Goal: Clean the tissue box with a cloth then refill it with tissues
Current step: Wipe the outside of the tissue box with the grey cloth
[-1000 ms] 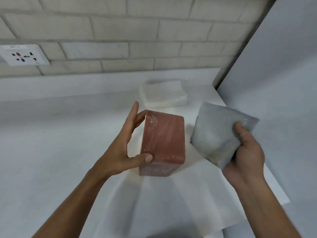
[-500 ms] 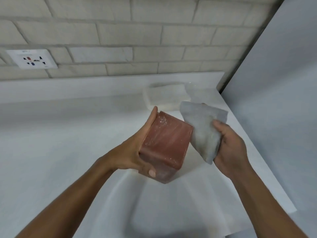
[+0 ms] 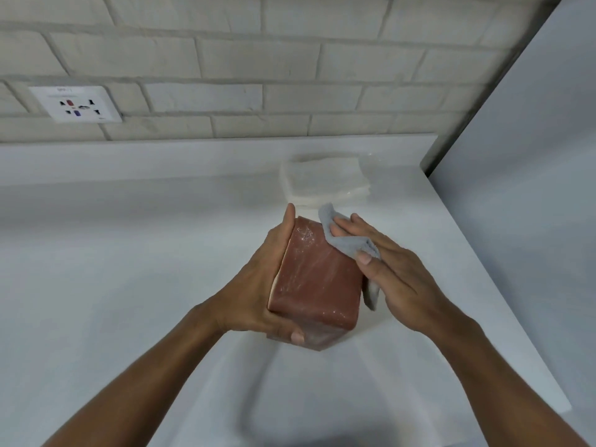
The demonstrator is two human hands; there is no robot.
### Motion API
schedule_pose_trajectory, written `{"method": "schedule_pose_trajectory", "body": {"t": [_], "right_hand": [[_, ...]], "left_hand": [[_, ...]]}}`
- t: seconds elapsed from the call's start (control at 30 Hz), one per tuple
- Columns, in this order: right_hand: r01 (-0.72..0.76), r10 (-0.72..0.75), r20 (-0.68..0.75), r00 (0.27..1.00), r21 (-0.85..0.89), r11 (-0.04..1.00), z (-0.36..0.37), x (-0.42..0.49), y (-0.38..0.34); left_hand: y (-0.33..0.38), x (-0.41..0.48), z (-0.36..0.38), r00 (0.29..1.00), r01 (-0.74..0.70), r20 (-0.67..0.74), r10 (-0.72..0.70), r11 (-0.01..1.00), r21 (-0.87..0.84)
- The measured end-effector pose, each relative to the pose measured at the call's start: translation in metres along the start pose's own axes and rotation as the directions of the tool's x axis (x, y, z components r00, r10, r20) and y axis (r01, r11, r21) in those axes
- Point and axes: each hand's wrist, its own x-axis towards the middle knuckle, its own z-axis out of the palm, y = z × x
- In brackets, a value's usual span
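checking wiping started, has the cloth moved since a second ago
Yes: cloth moved left, from right of the tissue stack to in front of it, against the box.

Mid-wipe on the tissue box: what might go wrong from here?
1. The left hand alone grips the tilted tissue box; the right hand pushing the cloth against its side might knock it loose.
2. White specks on the box's top face may get flicked onto the tissue stack right behind it.
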Motion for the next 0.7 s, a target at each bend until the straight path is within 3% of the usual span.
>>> {"method": "schedule_pose_trajectory", "body": {"t": [0.1, 0.3, 0.37, 0.5, 0.63, 0.7], "right_hand": [[-0.034, 0.033, -0.021, 0.999, -0.065, 0.997, -0.006, 0.008, -0.009], [0.134, -0.123, 0.055, 0.991, -0.408, 0.903, 0.016, 0.022, -0.034], [0.147, -0.140, 0.048, 0.989, -0.386, 0.910, 0.014, 0.022, -0.030], [0.025, -0.024, 0.009, 1.000, -0.251, 0.968, -0.010, 0.026, -0.021], [0.154, -0.121, 0.103, 0.987, -0.437, 0.886, 0.011, 0.027, -0.034], [0.178, -0.146, 0.105, 0.984, -0.434, 0.883, 0.007, 0.026, -0.035]], "left_hand": [[0.000, 0.003, 0.000, 0.998, -0.014, -0.064, 0.020, 0.997, 0.081], [0.004, 0.006, 0.006, 0.977, -0.123, -0.148, 0.152, 0.974, 0.191], [0.000, 0.006, 0.007, 0.973, -0.121, -0.169, 0.159, 0.969, 0.215], [-0.007, 0.004, 0.012, 0.974, -0.066, -0.197, 0.112, 0.971, 0.230], [-0.002, 0.007, 0.017, 0.957, -0.121, -0.231, 0.178, 0.963, 0.239], [-0.003, 0.006, 0.018, 0.951, -0.133, -0.242, 0.191, 0.963, 0.236]]}}
